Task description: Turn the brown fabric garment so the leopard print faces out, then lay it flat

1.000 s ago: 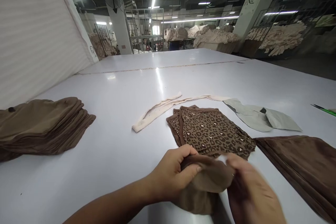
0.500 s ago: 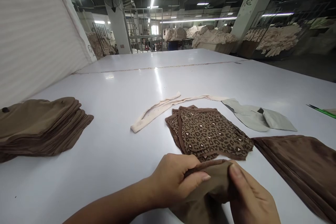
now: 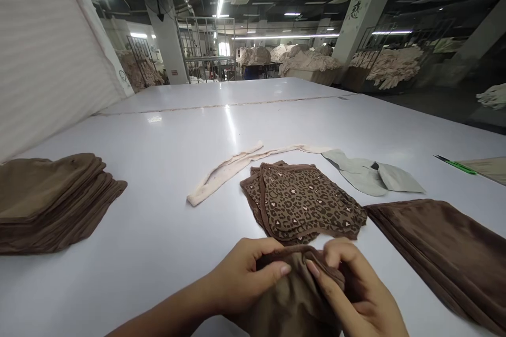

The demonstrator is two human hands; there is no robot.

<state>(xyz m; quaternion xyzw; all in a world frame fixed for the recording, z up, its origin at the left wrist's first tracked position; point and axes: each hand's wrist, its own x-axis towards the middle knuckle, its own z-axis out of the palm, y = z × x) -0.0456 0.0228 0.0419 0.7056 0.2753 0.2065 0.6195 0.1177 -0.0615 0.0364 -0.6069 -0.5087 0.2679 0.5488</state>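
Just in front of the leopard-print pieces [image 3: 306,208] on the bench [image 3: 166,221], both hands have drawn closer, left hand [image 3: 247,274] and right hand [image 3: 356,287] fingers now pinching the bunched brown cloth [image 3: 294,300] together.

White table [image 3: 166,231], glossy. On it: stack of brown fabric pieces [image 3: 51,201] at left; cream strip [image 3: 233,167]; leopard-print pieces [image 3: 304,204] mid-table; grey-green cut pieces [image 3: 369,178]; dark brown velvety pile [image 3: 443,245] right; green pen [image 3: 454,164] at far right.
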